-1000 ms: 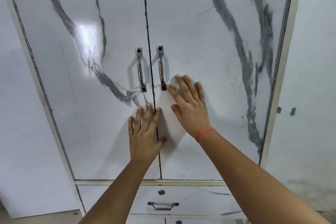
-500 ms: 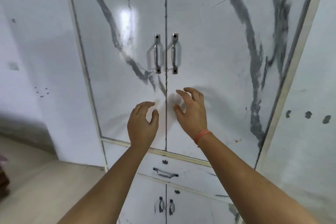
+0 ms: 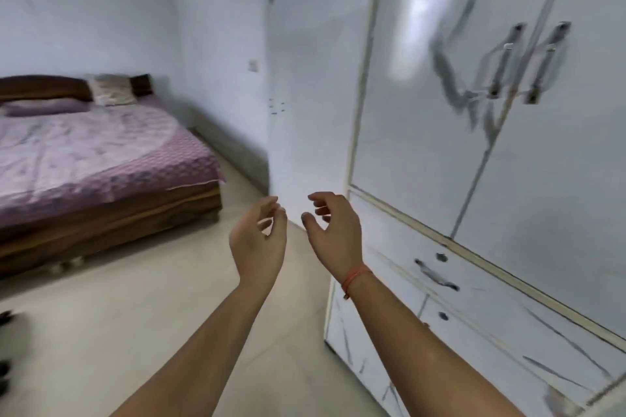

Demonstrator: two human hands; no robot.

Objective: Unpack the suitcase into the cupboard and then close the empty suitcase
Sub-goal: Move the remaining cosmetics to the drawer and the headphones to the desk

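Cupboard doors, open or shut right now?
Shut: both doors lie flush, handles side by side at the seam; no interior shows.

I see a wooden bed (image 3: 101, 213) at 9 o'clock, purple bedspread (image 3: 84, 152) over it | purple pillow (image 3: 44, 107) and patterned cushion (image 3: 113, 90) against its headboard (image 3: 40, 86) | beige floor (image 3: 135, 315) at 7 o'clock | small wall plate (image 3: 252, 65) at 11 o'clock

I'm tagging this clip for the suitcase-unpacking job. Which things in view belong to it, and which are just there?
Job: cupboard, upper doors shut; left hand and right hand, both loosely curled, holding nothing.
Just there: bed; purple pillow; patterned cushion; floor.
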